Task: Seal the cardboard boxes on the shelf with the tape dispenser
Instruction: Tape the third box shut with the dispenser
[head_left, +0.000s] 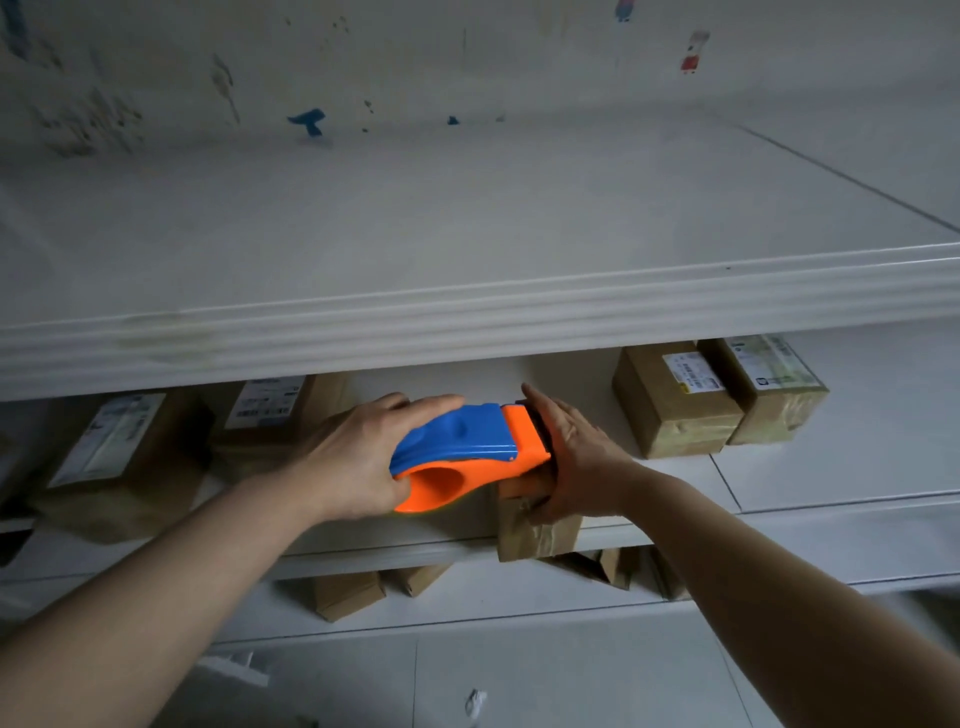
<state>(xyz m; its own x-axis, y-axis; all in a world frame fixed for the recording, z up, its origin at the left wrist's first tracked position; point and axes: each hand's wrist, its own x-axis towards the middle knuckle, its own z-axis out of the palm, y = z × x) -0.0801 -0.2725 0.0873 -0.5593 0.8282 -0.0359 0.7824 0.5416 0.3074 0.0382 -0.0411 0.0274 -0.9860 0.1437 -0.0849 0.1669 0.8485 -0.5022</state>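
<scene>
On the shelf (779, 483), left hand (353, 457) grips tape dispenser (467, 447); flat right hand (576, 462) braces box (535, 535).

Single head-worn wide-angle view, close in. It faces forward and down onto the white shelf (467, 322). Left hand (353, 457), right hand (582, 462) and tape dispenser (467, 441) land mid-frame. Floor (519, 675) fills the near edge, wall (519, 52) the far.
</scene>
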